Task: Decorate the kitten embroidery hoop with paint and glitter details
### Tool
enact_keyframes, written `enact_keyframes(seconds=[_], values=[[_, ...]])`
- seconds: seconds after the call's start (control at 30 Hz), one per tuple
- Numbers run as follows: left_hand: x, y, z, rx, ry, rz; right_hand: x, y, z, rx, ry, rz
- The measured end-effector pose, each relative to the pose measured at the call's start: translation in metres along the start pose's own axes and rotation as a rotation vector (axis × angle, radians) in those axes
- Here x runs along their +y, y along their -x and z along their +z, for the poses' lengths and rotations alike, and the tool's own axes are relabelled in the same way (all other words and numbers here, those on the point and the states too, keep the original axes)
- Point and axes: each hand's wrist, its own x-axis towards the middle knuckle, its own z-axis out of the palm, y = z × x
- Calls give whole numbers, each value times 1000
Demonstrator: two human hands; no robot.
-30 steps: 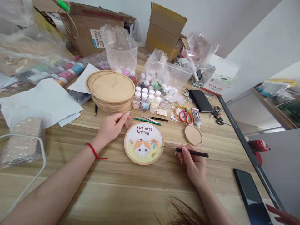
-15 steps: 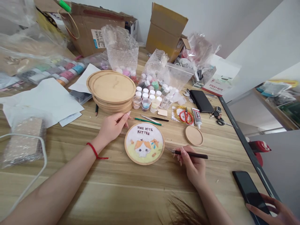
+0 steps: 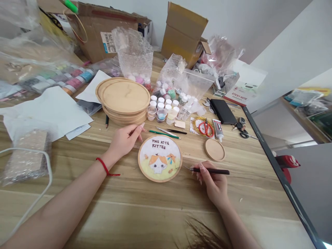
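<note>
My right fingers pinch a black-handled pick lying level, tip at the 3 o'clock rim of the wooden-framed kitten hoop (left hand loosely curled at its 10 o'clock, holding nothing I can see).

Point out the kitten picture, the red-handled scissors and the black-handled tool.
Wood-framed kitten picture (image 3: 159, 158): head view, on the painted middle.
Red-handled scissors (image 3: 202, 128): head view, on a handle loop.
Black-handled needle tool (image 3: 211, 171): head view, on the handle.

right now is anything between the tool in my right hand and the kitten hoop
Nothing visible: the black-handled tool in the right hand points its metal tip at the wooden kitten hoop, with no object between.
</note>
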Motion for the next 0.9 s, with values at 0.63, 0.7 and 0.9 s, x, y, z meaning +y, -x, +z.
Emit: enact_keyframes(seconds=[0.63,0.7,0.9], values=[[0,0,0,6,-16,1,-2,-1,-2,23,-15,31],[0,0,0,4,-17,6,-2,-1,-2,32,-14,41],[2,0,-1,-2,-21,8,-2,-2,-1,39,1,16]])
